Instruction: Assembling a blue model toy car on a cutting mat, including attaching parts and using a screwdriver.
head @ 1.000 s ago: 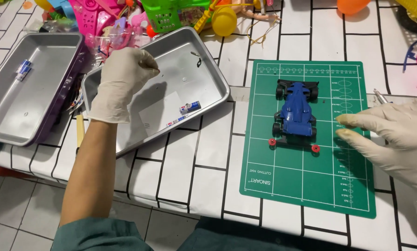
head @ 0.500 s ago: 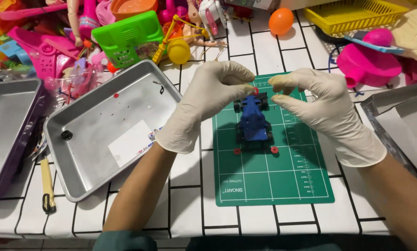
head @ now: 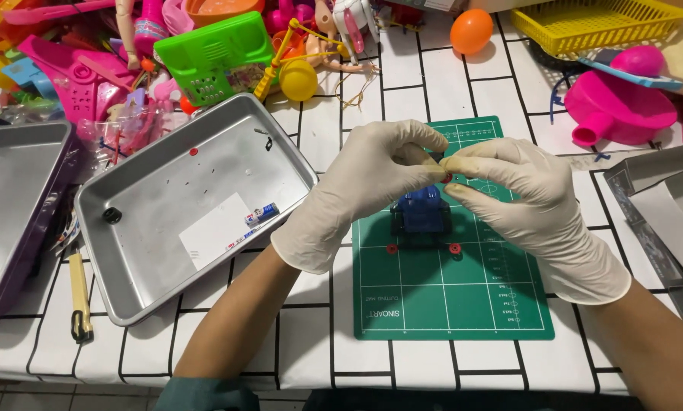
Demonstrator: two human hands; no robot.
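A: Where was the blue toy car (head: 421,211)?

B: On the green cutting mat (head: 463,304), toward its twelve o'clock end, two red wheels showing at its six o'clock side. Both gloved hands were over its far end.

A: How were the hands set?

B: The left hand (head: 364,183) was curled nearly closed, fingertips pinched at the car's top. The right hand (head: 520,202) came in from three o'clock, thumb and forefinger pressed together against the left fingertips. A small red part showed between them; I couldn't tell which hand gripped it.

A: Anything nearby?

B: A metal tray (head: 166,274) lay at nine o'clock of the mat, and a yellow-handled tool (head: 79,293) beyond it.
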